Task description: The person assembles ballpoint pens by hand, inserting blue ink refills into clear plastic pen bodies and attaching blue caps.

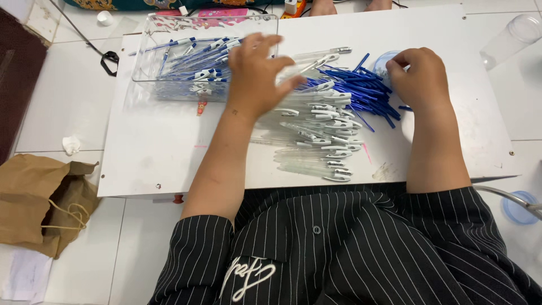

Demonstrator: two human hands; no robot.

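- A white counter [169, 158] sits low on a tiled floor.
- Clear pen barrels [322, 141] lie piled nearest.
- Left hand [257, 70], fingers spread and blurred, hovers empty above them.
- Right hand [420, 70] curls over blue refills [367, 93]; grip unclear.
- Clear tray [169, 56] of pens lies beyond.

Clear glossy plastic pen barrels [316, 135], matt white board [169, 152]

You've got bare white board [164, 152] open along the near-left edge, but the clear pen barrels [316, 130] and blue refills [361, 90] clog the middle, and the clear tray [169, 85] blocks the far-left corner.
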